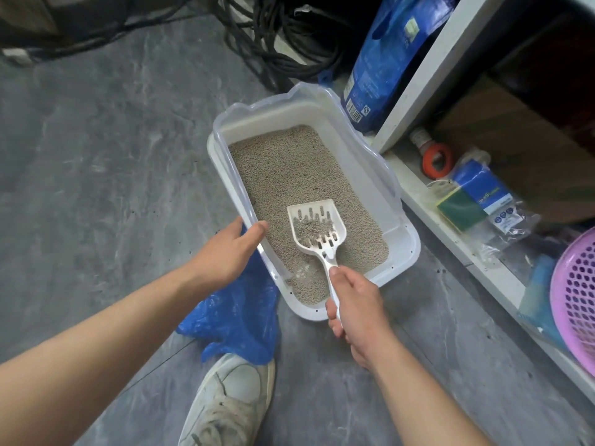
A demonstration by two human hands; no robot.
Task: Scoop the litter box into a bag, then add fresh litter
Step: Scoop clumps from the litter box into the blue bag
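Note:
A white litter box (pixel 401 255) with a clear rim sits on the grey floor, filled with grey-beige litter (pixel 289 175). My right hand (pixel 355 310) grips the handle of a white slotted scoop (pixel 317 226), whose head is held over the litter with a small clump of litter on it. My left hand (pixel 230 252) holds the box's left rim, thumb over the edge. A crumpled blue plastic bag (pixel 238 320) lies on the floor left of the box, partly under my left hand. A blue litter bag (pixel 383 62) stands behind the box against a shelf.
A white shelf unit (pixel 428 59) runs along the right, holding a sponge pack (pixel 479 194), an orange tape roll (pixel 436 160) and a pink basket (pixel 576 300). Black cables (pixel 283 37) coil at the back. My grey shoe (pixel 231 403) is at the bottom.

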